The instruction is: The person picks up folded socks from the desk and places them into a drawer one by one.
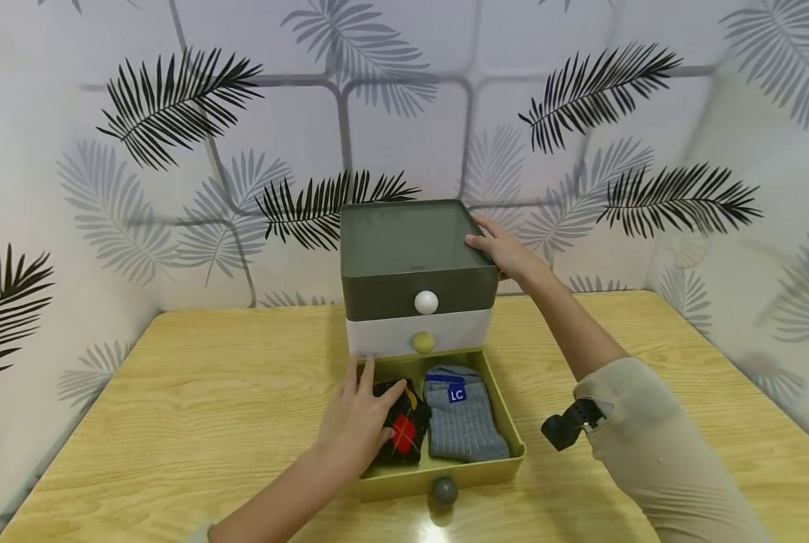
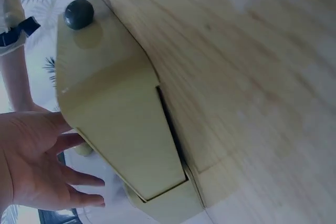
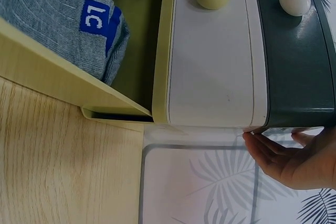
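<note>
A three-tier drawer box stands at the back of the table, with a dark green top tier (image 1: 414,294), a white middle tier (image 1: 377,337) and a pulled-out yellow drawer (image 1: 404,483) at the bottom. Inside the drawer lie folded black argyle socks (image 1: 404,434) with red diamonds, beside folded grey socks (image 1: 465,418) bearing a blue label. My left hand (image 1: 357,422), fingers spread and fairly straight, reaches over the drawer's left side, partly covering the argyle socks. At the box's right side, my right hand (image 1: 509,253) lays its thumb on the top edge and its extended fingers along the side.
Round knobs mark the tiers: a white knob (image 1: 426,302), a yellow knob (image 1: 423,342) and a dark grey knob (image 1: 444,492). The wooden table (image 1: 228,377) extends to both sides. Behind the box rises a wall (image 1: 404,128) with a leaf pattern.
</note>
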Available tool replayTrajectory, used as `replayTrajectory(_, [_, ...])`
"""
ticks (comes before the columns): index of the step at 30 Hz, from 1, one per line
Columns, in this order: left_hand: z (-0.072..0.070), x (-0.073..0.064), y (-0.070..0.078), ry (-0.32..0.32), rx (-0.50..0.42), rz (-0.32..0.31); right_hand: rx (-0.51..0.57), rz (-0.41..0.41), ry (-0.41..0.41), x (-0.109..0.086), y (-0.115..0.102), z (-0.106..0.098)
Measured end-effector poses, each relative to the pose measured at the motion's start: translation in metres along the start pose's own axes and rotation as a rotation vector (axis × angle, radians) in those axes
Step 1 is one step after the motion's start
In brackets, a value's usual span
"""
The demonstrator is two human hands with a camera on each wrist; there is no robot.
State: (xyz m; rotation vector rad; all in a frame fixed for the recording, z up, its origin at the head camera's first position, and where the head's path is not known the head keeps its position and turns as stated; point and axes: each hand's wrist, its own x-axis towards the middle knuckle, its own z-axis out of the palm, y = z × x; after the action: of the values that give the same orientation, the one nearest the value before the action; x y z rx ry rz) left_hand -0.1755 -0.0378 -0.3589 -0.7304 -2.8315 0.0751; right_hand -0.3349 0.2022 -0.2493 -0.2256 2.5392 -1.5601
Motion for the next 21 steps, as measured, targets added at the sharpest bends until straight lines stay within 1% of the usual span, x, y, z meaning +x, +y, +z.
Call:
replayTrajectory(2, [-0.003, -0.002, 0.003, 0.054, -0.092, 0.030, 0.005, -0.003, -0.002, 0.000, 0.001, 0.000])
replayTrajectory(3, [-0.005, -0.004, 0.005, 0.070, -0.166, 0.049, 0.005, -0.004, -0.001, 0.000, 0.001, 0.000])
replayTrajectory(4, [-0.008, -0.006, 0.008, 0.073, -0.249, 0.073, 0.004, -0.004, 0.000, 0.000, 0.001, 0.000])
replayTrajectory(6, [-0.014, -0.011, 0.016, 0.032, -0.461, 0.116, 0.002, -0.004, 0.003, 0.000, 0.001, 0.000])
replayTrajectory(8, [-0.018, -0.017, 0.022, -0.041, -0.705, 0.154, 0.003, 0.000, 0.003, 0.000, 0.001, 0.000])
replayTrajectory(11, [-0.018, -0.026, 0.032, -0.248, -1.101, 0.163, -0.004, 0.003, -0.001, -0.001, 0.000, 0.000])
replayTrajectory(13, [-0.012, -0.030, 0.038, -0.402, -1.362, 0.158, -0.007, 0.004, -0.003, -0.001, 0.000, 0.000])
replayTrajectory(14, [-0.008, -0.032, 0.040, -0.488, -1.472, 0.153, -0.009, 0.004, -0.001, -0.001, -0.001, -0.001])
replayTrajectory(15, [-0.004, -0.034, 0.042, -0.580, -1.561, 0.129, -0.010, 0.003, 0.001, -0.001, -0.001, -0.001])
replayTrajectory(17, [0.004, -0.036, 0.046, -0.720, -1.666, 0.090, -0.015, 0.002, 0.002, -0.001, -0.001, -0.001])
replayTrajectory(18, [0.007, -0.037, 0.047, -0.782, -1.710, 0.059, -0.014, 0.001, 0.002, 0.000, 0.000, -0.001])
replayTrajectory(19, [0.010, -0.037, 0.048, -0.824, -1.738, 0.023, -0.017, 0.000, 0.003, -0.001, 0.000, -0.001])
replayTrajectory(21, [0.012, -0.037, 0.050, -0.884, -1.827, -0.088, -0.014, -0.002, 0.001, 0.000, 0.000, -0.001])
